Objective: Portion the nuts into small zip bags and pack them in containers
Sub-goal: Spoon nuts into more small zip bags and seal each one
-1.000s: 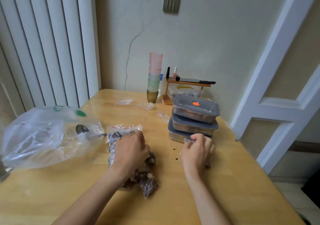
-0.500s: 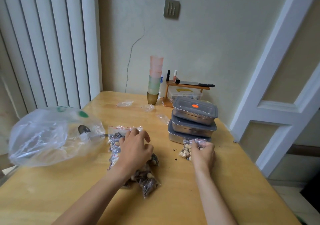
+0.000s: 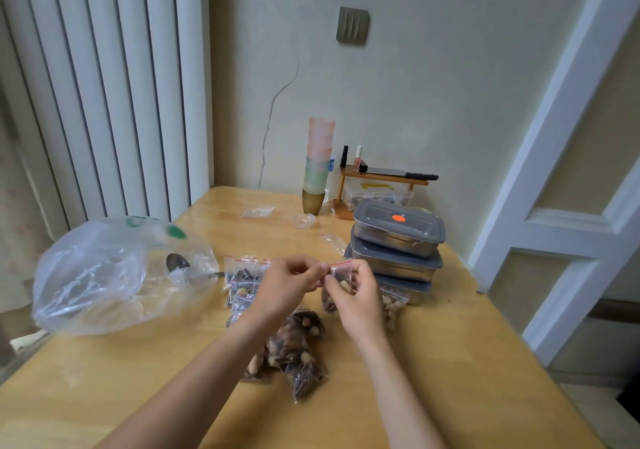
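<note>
Left hand (image 3: pixel 287 284): pinches the zip bag (image 3: pixel 341 280) by its red-lined top.
Right hand (image 3: pixel 356 301): grasps the same bag.
Top container (image 3: pixel 398 229): orange sticker, no legible writing.

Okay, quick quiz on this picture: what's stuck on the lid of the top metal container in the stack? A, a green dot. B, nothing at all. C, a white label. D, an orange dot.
D: the grey lid of the top container, the uppermost of three stacked at the right of the table, carries an orange dot near its middle.
</note>
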{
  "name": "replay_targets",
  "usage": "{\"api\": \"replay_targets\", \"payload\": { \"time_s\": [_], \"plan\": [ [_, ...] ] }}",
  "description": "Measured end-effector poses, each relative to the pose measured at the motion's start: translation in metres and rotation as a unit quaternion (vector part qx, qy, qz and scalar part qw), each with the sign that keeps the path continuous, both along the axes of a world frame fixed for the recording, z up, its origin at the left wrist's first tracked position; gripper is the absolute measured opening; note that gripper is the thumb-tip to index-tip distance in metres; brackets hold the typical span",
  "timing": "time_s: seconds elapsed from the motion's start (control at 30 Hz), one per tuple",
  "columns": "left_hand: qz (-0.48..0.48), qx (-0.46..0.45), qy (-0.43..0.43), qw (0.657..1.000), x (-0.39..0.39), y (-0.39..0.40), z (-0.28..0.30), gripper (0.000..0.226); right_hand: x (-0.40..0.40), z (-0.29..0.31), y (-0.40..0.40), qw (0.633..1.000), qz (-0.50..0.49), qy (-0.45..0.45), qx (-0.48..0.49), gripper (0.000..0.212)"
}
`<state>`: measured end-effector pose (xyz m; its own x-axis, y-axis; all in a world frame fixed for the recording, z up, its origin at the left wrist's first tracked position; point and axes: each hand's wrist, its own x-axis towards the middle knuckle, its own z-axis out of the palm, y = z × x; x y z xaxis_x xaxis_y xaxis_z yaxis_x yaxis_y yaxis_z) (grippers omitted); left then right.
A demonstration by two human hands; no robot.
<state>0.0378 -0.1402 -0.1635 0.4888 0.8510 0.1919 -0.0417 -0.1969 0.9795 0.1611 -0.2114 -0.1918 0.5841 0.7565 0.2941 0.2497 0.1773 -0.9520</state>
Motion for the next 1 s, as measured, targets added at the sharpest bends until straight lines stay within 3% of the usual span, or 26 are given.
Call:
{"api": "replay_targets", "payload": {
  "time_s": [0.07,0.2,0.4,0.6,0.77,0.9,1.0],
  "plan": [
    [0.029,0.016,0.007,0.999,-0.002,0.002,-0.001,0.024,0.001,0.001,0.000,0.999,0.034,0.010,-0.001,0.018],
    [0.076,0.081,0.024,0.993,-0.004,0.004,-0.002,0.027,0.006,0.002,0.003,0.990,0.066,0.121,0.013,0.012],
    [0.072,0.147,0.071,0.984,0.002,0.014,0.003,0.017,0.016,0.010,0.019,0.993,0.049,0.111,0.008,0.007],
    [0.082,0.092,0.044,0.991,0.007,0.033,0.004,0.009,0.019,0.010,0.043,0.992,0.070,0.100,0.021,0.010],
    [0.064,0.007,-0.007,0.998,0.013,0.043,-0.005,0.008,0.019,-0.002,0.059,0.980,0.091,0.173,0.038,0.019],
    [0.063,-0.015,-0.004,0.998,0.019,0.047,-0.013,0.010,0.022,-0.016,0.064,0.980,0.085,0.176,0.047,0.028],
    [0.059,-0.010,0.005,0.998,0.022,0.046,-0.018,0.014,0.025,-0.021,0.066,0.979,0.087,0.175,0.054,0.023]
  ]
}}
